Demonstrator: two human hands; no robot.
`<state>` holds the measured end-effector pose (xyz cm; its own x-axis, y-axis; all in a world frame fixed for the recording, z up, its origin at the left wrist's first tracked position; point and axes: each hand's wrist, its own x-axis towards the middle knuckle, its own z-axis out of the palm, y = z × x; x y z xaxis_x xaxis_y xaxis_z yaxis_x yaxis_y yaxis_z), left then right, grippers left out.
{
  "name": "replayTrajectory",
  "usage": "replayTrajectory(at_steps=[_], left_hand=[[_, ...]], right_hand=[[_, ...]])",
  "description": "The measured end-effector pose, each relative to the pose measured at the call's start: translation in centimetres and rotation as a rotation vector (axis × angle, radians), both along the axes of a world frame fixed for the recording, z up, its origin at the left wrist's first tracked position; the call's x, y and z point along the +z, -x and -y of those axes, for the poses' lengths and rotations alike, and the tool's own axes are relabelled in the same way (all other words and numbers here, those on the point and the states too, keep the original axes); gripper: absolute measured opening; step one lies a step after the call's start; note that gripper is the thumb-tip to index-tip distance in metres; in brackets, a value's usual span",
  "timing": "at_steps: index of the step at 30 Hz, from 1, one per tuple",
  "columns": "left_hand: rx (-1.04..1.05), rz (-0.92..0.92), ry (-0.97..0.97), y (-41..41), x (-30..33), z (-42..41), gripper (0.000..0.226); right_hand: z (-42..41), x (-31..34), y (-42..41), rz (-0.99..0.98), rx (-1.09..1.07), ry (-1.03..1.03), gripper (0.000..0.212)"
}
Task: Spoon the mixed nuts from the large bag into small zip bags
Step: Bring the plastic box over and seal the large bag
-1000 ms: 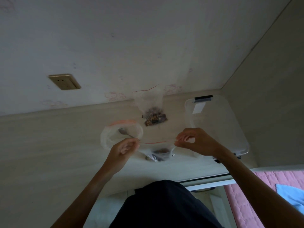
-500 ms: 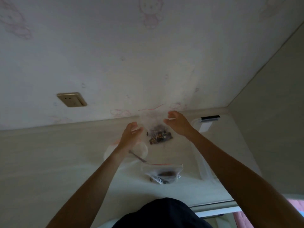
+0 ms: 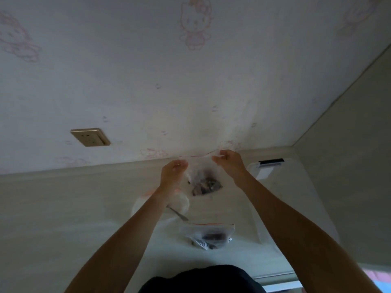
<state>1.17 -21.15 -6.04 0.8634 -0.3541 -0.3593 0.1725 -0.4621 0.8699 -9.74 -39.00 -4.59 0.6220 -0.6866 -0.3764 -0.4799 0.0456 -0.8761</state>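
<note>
Two clear zip bags with red seal strips hold mixed nuts: the far bag point(image 3: 204, 182) stands by the wall, its top corners pinched by the left hand point(image 3: 172, 174) and right hand point(image 3: 229, 163). The near bag point(image 3: 208, 234) lies toward the person from it. Left of the far bag, one metal spoon point(image 3: 177, 213) rests in a clear round bag point(image 3: 182, 203), partly hidden by the left forearm; one translucent plastic lidded box point(image 3: 281, 187) sits to its right.

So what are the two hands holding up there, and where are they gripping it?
A clear zip bag of nuts. The left hand and right hand each pinch an end of its red-lined top edge.
</note>
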Motion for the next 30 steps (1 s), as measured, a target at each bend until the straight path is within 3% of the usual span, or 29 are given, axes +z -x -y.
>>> replayTrajectory(at_steps=[3,6,9,14,18,21,25,30], left_hand=[[0.015,0.017,0.080,0.7,0.1,-0.8,0.012],[-0.050,0.030,0.088,1.6,0.5,-1.8,0.020],[-0.137,-0.009,0.158,2.7,0.7,-3.1,0.017],[-0.305,-0.044,0.188,5.0,0.5,-4.8,0.005],[-0.299,-0.063,0.207,6.5,0.6,-5.0,0.011],[-0.275,-0.035,0.244,7.1,1.1,-5.0,0.013],[-0.237,-0.003,0.263,7.6,1.4,-5.4,0.015],[-0.143,-0.007,0.313,7.9,1.7,-6.0,0.016]], right_hand=[[-0.2,0.9,2.1,0.032,0.016,0.031,0.020],[-0.4,2.5,4.3,0.058,0.088,0.002,0.011],[-0.7,3.7,6.6,0.067,0.176,0.019,0.014],[-1.1,4.3,9.8,-0.071,0.385,0.168,0.022],[-2.4,3.7,10.8,-0.156,0.535,0.312,0.013],[-3.5,3.5,10.4,-0.114,0.537,0.359,0.023],[-4.4,3.5,9.1,-0.019,0.489,0.380,0.013],[-3.6,3.6,8.5,-0.042,0.458,0.407,0.012]])
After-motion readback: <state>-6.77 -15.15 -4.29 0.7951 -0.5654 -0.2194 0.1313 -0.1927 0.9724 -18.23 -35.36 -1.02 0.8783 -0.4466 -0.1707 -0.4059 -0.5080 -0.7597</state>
